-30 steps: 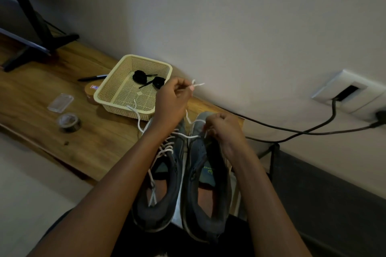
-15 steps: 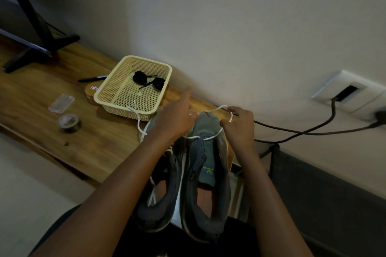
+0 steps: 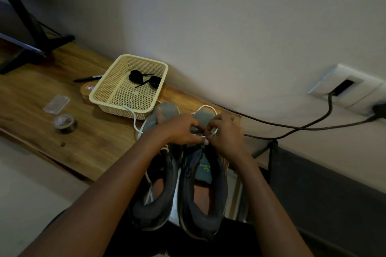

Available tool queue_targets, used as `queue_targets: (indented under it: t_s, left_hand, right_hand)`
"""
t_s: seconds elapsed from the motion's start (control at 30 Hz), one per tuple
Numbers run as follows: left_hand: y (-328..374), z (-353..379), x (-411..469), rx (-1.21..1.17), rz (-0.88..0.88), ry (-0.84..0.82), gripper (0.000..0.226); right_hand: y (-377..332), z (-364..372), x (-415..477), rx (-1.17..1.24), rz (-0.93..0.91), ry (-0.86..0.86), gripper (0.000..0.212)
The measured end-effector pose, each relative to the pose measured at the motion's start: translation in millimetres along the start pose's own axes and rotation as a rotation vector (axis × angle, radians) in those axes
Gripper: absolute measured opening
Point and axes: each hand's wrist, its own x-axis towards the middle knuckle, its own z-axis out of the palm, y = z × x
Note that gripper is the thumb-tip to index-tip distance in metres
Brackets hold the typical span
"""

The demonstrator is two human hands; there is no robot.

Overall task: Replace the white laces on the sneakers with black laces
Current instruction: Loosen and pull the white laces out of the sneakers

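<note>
Both hands are working on the white lace (image 3: 205,107) at the toe end of the right sneaker (image 3: 203,200). Left hand (image 3: 181,129) fingers are curling tight, pinching the lace. Right hand (image 3: 228,133) fingers are pinching it too, w/ a loop arching just beyond the knuckles. Left sneaker (image 3: 154,204) is lying against it, laced white, one end trailing into the basket (image 3: 112,108). Both toes are resting on the surface (image 3: 94,142) at its right end, heels hanging off the near edge. Black laces (image 3: 136,75) are sitting coiled in the basket's far corner, by the wall. Tape roll (image 3: 64,124) is sitting nr the front edge.
</note>
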Motion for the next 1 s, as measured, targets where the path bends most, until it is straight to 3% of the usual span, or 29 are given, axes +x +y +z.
queue_targets:
  t_s: [0.13,0.2,0.33,0.47,0.6,0.73,1.0]
  left_hand:
    - [4.2,-2.7,-6.4,0.119,-0.020,-0.071,0.075]
    - [0.4,0.6,-2.3,0.069,-0.015,-0.099,0.094]
    - [-4.8,1.6,1.0,0.031,-0.017,-0.094,0.105]
    - [-0.9,-0.3,-0.7,0.053,-0.032,-0.088,0.094]
    - [-1.6,0.0,-1.1,0.117,-0.033,-0.072,0.084]
    - [0.2,-1.4,-3.4,0.176,-0.043,-0.053,0.072]
    - [8.0,-5.7,-9.0,0.166,-0.078,-0.073,0.066]
  right_hand:
    - [0.1,-0.2,0.9,-0.062,0.000,-0.002,0.021]
    - [1.3,-0.8,1.0,-0.079,0.010,-0.002,0.022]
    - [7.7,-3.6,2.1,-0.055,0.064,0.036,0.017]
    - [13.5,-4.7,1.6,-0.006,0.168,0.098,0.014]
    - [3.9,-3.7,0.9,0.039,0.109,0.083,0.017]
    - [-1.5,-1.9,-1.0,-0.077,0.025,-0.020,0.019]
    - [2.2,-6.4,1.3,-0.085,0.023,0.042,0.011]
